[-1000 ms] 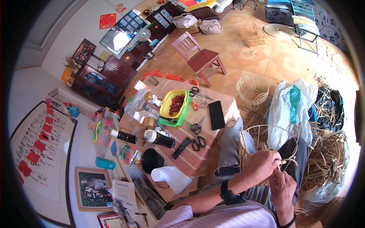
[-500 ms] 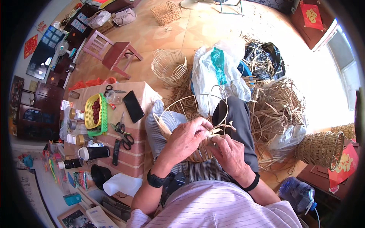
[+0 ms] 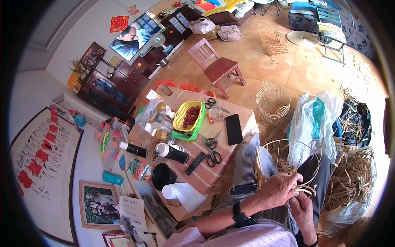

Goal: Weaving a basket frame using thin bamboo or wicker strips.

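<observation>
A basket frame (image 3: pixel 258 168) of thin pale hoops and dried plant strips rests in my lap. My left hand (image 3: pixel 280 190) is closed, its thumb and fingers pinching a dried strip (image 3: pixel 306 189) at the basket's edge. Just below and to the right, the fingers of my right hand (image 3: pixel 303 209) are pinched together at the same strip. The palms and part of the woven bottom are hidden behind my hands. Thin hoops arch above my hands, over my dark trouser leg.
Left of me, a table (image 3: pixel 242 119) bears a phone (image 3: pixel 234 129), scissors (image 3: pixel 213 158), a yellow basket (image 3: pixel 180 119) of red fruit and a black cup (image 3: pixel 163 177). A wire basket (image 3: pixel 272 99), a white plastic bag (image 3: pixel 298 144) and dried strips (image 3: pixel 349 177) lie ahead and right; a red chair (image 3: pixel 221 74) stands beyond.
My view has swung left, so hands and basket appear farther right and the wall and table show more. Both hands stay pinched at the basket. The screen at the back now shows a picture.
</observation>
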A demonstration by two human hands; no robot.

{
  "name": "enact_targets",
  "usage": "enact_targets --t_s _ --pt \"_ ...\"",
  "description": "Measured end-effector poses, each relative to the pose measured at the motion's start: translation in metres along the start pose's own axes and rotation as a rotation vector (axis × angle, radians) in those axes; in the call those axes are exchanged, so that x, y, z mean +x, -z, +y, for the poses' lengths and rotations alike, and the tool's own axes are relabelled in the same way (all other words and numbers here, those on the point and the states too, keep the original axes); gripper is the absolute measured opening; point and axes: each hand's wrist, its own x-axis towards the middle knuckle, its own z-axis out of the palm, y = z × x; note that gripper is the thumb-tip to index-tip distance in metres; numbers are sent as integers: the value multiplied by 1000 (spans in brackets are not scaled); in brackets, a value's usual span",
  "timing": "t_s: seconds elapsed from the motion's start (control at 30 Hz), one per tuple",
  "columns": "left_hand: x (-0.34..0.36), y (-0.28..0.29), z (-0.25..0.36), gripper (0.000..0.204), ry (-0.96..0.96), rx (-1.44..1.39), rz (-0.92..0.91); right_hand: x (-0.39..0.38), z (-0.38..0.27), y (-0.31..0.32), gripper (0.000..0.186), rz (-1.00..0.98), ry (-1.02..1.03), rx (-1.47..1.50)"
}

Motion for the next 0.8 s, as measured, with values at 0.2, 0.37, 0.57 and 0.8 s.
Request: enact_targets --t_s 0.2,0.37,0.57,0.8 --pt "-2 0 -6 36 20 -26 55 -6 -17 -6 20 1 -57 10" --pt "1 0 -11 27 17 -56 81 -9 -18 -10 20 125 87 -250" --pt "3 -7 -7 20 5 -22 94 -17 -19 -9 10 216 281 -588" --pt "6 21 6 17 141 70 24 6 -50 -7 38 390 407 -891"
